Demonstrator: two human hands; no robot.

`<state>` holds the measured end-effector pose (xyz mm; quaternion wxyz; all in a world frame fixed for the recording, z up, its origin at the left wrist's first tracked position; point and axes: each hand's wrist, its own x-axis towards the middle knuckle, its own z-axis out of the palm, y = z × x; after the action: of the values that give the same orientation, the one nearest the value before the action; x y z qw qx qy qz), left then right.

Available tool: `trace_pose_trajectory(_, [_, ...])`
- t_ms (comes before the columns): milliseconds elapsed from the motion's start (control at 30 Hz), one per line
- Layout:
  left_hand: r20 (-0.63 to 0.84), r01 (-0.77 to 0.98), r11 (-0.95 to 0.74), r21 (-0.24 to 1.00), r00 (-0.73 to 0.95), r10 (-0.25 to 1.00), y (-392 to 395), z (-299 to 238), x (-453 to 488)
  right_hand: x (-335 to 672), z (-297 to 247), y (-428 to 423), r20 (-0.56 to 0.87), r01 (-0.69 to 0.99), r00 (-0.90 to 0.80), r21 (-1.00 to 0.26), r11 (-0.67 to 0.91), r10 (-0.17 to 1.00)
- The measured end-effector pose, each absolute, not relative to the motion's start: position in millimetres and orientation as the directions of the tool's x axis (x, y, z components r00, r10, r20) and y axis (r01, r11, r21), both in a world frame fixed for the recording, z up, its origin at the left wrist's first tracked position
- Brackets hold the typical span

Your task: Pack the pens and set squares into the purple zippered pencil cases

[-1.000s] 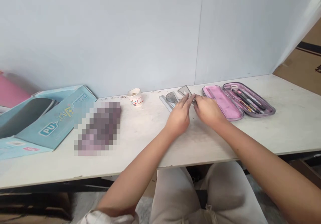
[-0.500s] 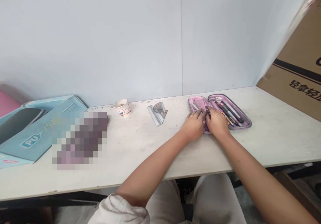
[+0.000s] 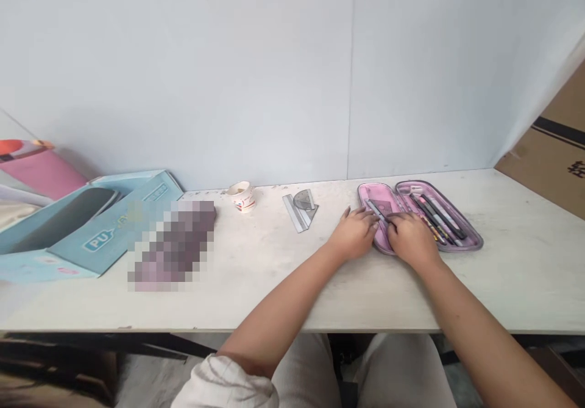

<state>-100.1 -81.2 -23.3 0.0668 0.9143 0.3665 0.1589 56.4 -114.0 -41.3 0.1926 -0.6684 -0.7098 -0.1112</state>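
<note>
Head view, as it reaches me at my remote desk. An open pencil case (image 3: 473, 243) lies on the white table (image 3: 525, 274), right of centre, its long axis slanting from far left to near right. Its pink-lined half (image 3: 368, 193) sits to the left, and pens (image 3: 439, 216) fill the other half. A slim metal piece (image 3: 377, 210) rests on the pink lining, slanted the same way as the case.

The right hand (image 3: 411, 240) is the nearer of the two. It lies across the pink half with its fingers curved and close together, their tips (image 3: 393, 216) at the lower end of the piece. I cannot tell whether they have hold of it. The left hand (image 3: 354, 234) rests just left of the case, loosely spread and holding nothing that I can see, its fingertips (image 3: 373, 228) at the rim.

Farther left on the table lie a clear ruler (image 3: 295, 216), a protractor (image 3: 304, 200), a paper cup (image 3: 242, 197), a pale blue box (image 3: 109, 237) and a pixelated object (image 3: 171, 243) that I cannot make out.
</note>
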Motion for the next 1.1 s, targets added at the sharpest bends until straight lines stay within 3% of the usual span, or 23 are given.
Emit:
trace_pose_trajectory(200, [0.221,0.805,-0.557,0.202,0.517,0.827,-71.1,-16.8,-176.7,50.1,-33.2,-117.5,0.445,0.998,-0.052,-0.01,0.063,0.894])
trace_pose_trajectory(333, [0.25,0.891,-0.414,0.187,0.365,0.897,-61.4,-25.1,-216.9,9.3,-18.9,-107.4,0.451,0.975,-0.213,0.041,0.218,0.867])
trace_pose_trajectory(500, [0.318,0.91,-0.337,0.24,0.255,0.913,-51.8,-40.5,-230.9,-64.2,-11.8,-67.9,0.335,0.921,-0.377,0.033,0.389,0.864])
trace_pose_trajectory(633, [0.342,0.907,-0.303,0.293,0.196,0.919,-50.8,-48.2,-233.2,-108.0,-14.0,-30.3,0.247,0.937,-0.346,0.05,0.345,0.905])
trace_pose_trajectory(800, [0.3,0.892,-0.295,0.343,0.194,0.934,-51.0,-49.9,-234.4,-139.7,-11.8,-3.5,0.064,0.935,-0.329,0.164,0.315,0.942])
trace_pose_trajectory(1100, [0.291,0.883,-0.315,0.349,0.217,0.932,-53.3,-47.8,-235.6,-147.1,-9.8,-5.0,0.083,0.955,-0.242,0.196,0.223,0.967])
